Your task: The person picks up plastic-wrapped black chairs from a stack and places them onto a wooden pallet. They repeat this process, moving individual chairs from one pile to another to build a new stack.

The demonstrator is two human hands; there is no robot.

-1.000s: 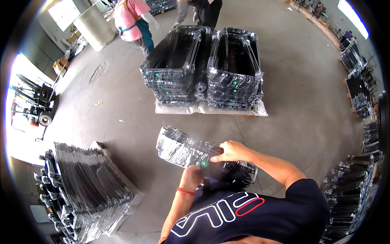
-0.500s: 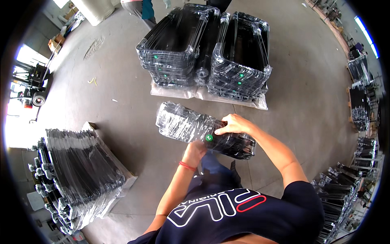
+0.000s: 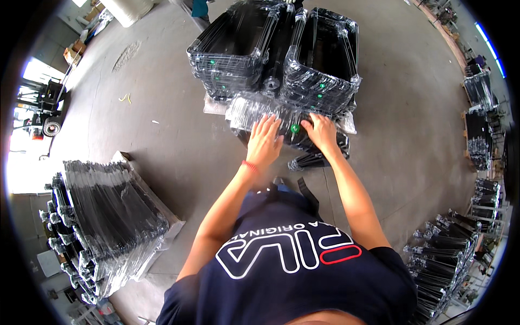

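Note:
A long black bundle (image 3: pixel 290 116) wrapped in clear film, with a round green sticker, is up against the near side of two wrapped stacks. My left hand (image 3: pixel 264 142) lies on its face with the fingers stretched out. Toward its other end my right hand (image 3: pixel 323 131) presses, thumb spread from the fingers. Beyond stand the left stack (image 3: pixel 227 70) and the right stack (image 3: pixel 320 86) of black tray-like frames, also film-wrapped. Their pale base (image 3: pixel 214 105) is mostly hidden by the bundle. Below the bundle's right end a dark wrapped piece (image 3: pixel 307 161) sticks out.
At left stands a large wrapped stack of black parts (image 3: pixel 119 216). More wrapped stacks (image 3: pixel 444 254) line the right side. A forklift (image 3: pixel 51 116) is by the bright doorway. Behind the left stack shows another person's leg (image 3: pixel 201 20). A white bulky sack (image 3: pixel 127 10) is at the top left.
The bundle has moved away from me, up against the stacks. My left hand has gone from its lower edge to flat on its face; my right hand has shifted forward with it.

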